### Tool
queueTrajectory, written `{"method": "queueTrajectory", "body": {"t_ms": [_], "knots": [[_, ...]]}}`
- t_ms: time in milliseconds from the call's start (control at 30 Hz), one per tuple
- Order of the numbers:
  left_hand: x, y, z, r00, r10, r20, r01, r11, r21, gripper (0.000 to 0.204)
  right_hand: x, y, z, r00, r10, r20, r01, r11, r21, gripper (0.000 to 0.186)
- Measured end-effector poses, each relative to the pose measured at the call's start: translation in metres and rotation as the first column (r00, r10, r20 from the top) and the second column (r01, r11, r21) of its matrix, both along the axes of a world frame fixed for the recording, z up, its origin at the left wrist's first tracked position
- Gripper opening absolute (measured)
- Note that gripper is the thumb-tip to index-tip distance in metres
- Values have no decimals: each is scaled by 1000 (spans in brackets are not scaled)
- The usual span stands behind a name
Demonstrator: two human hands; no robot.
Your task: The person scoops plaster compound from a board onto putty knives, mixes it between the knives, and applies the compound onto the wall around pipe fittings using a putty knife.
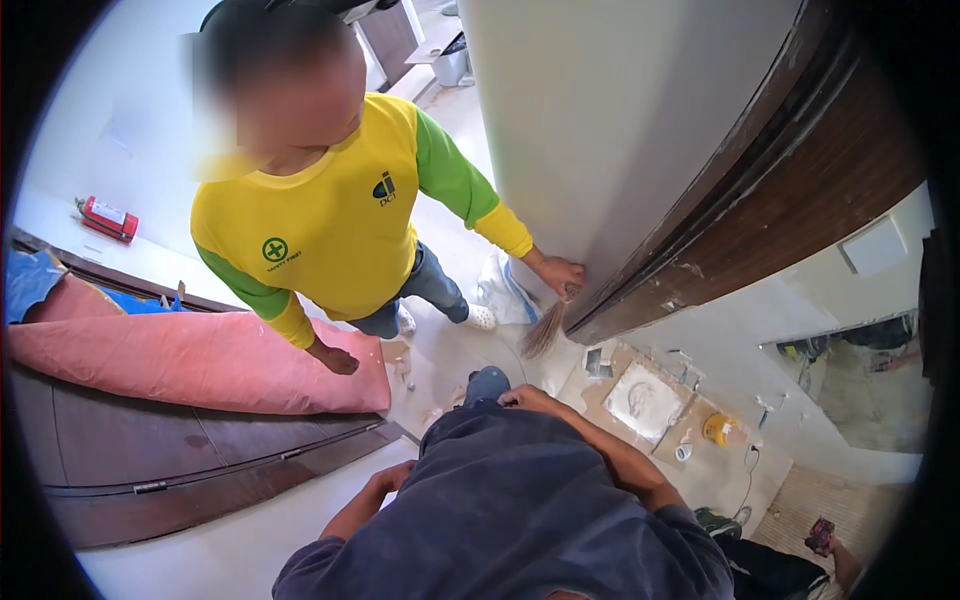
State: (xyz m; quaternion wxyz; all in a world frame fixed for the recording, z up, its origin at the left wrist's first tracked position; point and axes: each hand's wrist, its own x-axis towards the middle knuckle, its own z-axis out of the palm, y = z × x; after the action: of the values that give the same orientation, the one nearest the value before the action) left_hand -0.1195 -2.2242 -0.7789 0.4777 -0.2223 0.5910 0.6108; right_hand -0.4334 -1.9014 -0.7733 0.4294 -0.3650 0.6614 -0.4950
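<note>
Dark shirt (500,500), 2 hands (398,475) (530,399) beside it, yellow tub (717,430), contents unclear

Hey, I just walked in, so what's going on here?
A co-worker in a yellow and green top holds a small broom, bristles down, beside the wall. The camera wearer's right hand and left hand are at the dark shirt, with nothing visibly held. A pink covering lies over dark wooden panels on the left. A yellow tub stands on the right.
</note>
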Motion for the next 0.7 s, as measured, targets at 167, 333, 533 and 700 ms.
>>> {"method": "queueTrajectory", "body": {"t_ms": [167,333,533,700], "knots": [[-4,-12,-49,995,-94,-39,93,995,-27,53,5,33,-29,981,-139,137,131,989,72,28],[-88,-27,15,822,-560,-102,426,724,-542,42,2,72,10,629,-428,649,443,883,153,29],[-215,9,29,813,-235,-533,-141,809,-571,33,24,159,-53,853,-515,-88,506,770,388,31],[-292,79,24,495,-397,-773,51,901,-431,28,69,195,-66,848,-500,-175,521,726,449,32]]}}
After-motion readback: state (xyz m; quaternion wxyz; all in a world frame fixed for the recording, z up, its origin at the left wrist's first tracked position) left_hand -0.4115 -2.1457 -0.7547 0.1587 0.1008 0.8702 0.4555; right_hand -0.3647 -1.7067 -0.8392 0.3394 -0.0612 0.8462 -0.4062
